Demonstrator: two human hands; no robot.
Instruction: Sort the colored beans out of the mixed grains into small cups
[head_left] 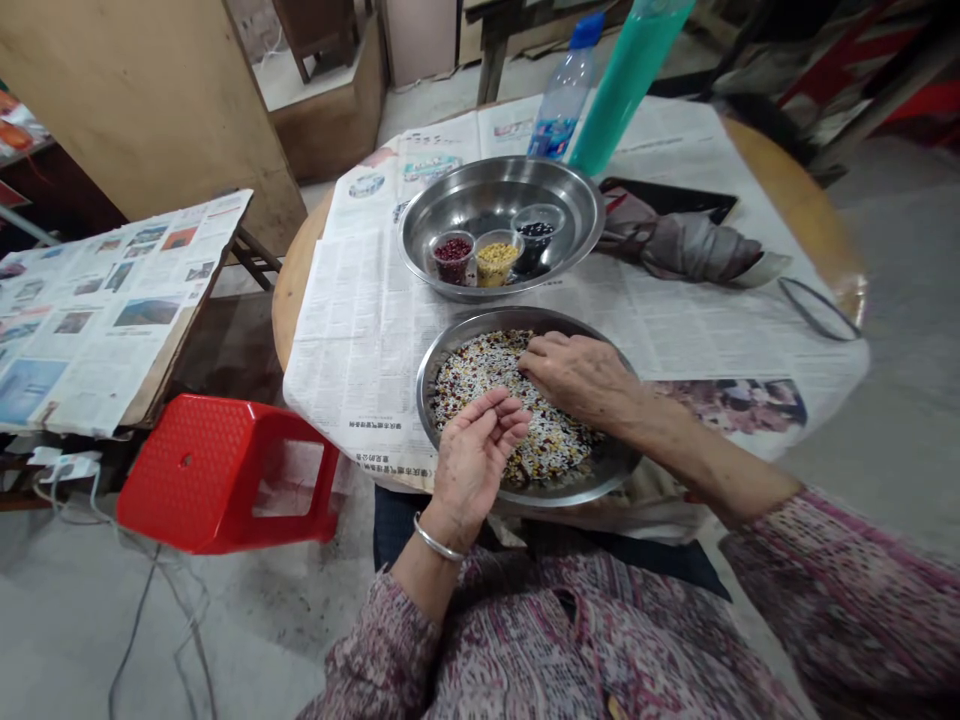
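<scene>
A steel basin [429, 405] near the table's front edge holds mixed white grains with red, yellow and black beans [487, 360]. My left hand [480, 450] is above its front left part, palm up, with curled fingers and the thumb folded in; whatever lies within is hidden. On the right, my right hand [574, 375] reaches down to the grains, its fingertips bunched together. Behind stands a second steel basin [570, 245] with plastic cups of red beans [453, 260], yellow beans [496, 263] and black beans [535, 235].
Newspaper [352, 340] covers the round table. Behind the far basin stand a clear bottle with a blue cap [559, 105] and a green bottle [626, 90]. A folded grey umbrella [690, 245] lies right. A red plastic stool [202, 475] stands on the floor, left.
</scene>
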